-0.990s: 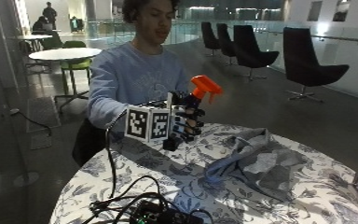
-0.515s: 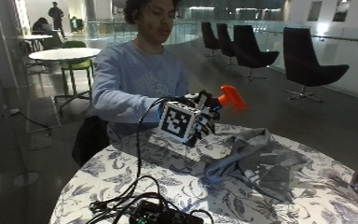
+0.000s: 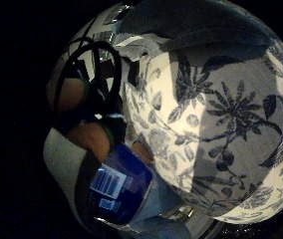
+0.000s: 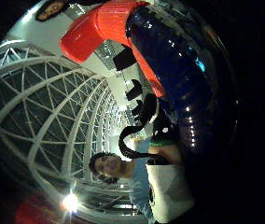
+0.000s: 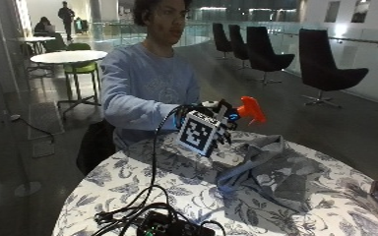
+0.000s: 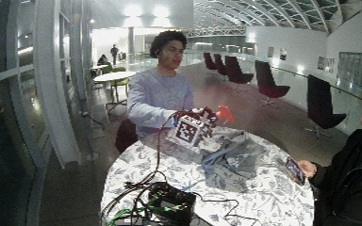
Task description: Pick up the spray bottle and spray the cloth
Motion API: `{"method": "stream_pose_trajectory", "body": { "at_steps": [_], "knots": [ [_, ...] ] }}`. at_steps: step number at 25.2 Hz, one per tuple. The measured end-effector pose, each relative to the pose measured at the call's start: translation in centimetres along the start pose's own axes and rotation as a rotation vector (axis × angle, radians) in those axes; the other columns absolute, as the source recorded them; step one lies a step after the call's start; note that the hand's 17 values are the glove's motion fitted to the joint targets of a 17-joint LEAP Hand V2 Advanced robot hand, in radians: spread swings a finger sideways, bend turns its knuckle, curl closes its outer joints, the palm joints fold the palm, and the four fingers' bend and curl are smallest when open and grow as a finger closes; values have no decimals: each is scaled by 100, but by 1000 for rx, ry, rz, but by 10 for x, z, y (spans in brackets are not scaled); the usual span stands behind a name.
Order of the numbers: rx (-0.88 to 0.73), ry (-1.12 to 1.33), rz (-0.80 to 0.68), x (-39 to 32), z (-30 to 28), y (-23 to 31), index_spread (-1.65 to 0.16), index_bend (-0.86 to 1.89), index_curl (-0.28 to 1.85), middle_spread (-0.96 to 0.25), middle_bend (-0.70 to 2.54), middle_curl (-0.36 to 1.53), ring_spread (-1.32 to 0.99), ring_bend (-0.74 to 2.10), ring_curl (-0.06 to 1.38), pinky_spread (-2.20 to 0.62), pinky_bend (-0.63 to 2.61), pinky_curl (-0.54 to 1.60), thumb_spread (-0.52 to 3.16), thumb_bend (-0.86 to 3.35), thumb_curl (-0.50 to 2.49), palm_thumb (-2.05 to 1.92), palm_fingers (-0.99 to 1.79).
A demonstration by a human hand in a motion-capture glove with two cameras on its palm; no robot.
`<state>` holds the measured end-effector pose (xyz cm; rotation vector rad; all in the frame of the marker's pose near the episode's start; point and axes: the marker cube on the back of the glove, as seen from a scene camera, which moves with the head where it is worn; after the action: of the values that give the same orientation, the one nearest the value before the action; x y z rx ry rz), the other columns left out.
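The person at the round table (image 5: 110, 187) held the spray bottle (image 5: 241, 112) in the gloved right hand (image 5: 216, 125), raised above the tabletop. The orange spray head (image 5: 251, 108) stuck out past the hand, over the near edge of the grey cloth (image 5: 274, 169). From the outside, most of the bottle's body was hidden behind the hand, so only the orange top showed clearly.

In the thumb-side palm view the dark blue bottle body (image 4: 179, 79) and its orange head (image 4: 104, 28) filled much of the picture, close against the palm. In the little-finger-side palm view the bottle's lower part (image 3: 119, 186) carried a white label with a barcode (image 3: 106, 183); the print on it was too small to read and no brand could be made out. Bare fingertips (image 3: 89, 137) curled beside the bottle, gripping it.

The cloth lay crumpled on the blue-and-white flowered tablecloth (image 3: 216, 124). A black box with tangled cables (image 5: 166, 226) sat at the table's near edge, partly cut off.
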<state>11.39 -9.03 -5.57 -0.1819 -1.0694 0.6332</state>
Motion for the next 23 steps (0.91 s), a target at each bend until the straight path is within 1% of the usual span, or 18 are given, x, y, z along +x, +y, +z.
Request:
{"method": "stream_pose_trajectory", "body": {
  "at_steps": [17,23],
  "knots": [
    [-14,20,30,5,9,-4,-15,8,20,-1,26,46,4,62,41,25,39,38,114,-2,48,72,106],
    [12,35,27,7,11,-8,-15,8,20,-1,26,46,4,63,42,25,39,38,115,-2,49,72,106]
  ]
}}
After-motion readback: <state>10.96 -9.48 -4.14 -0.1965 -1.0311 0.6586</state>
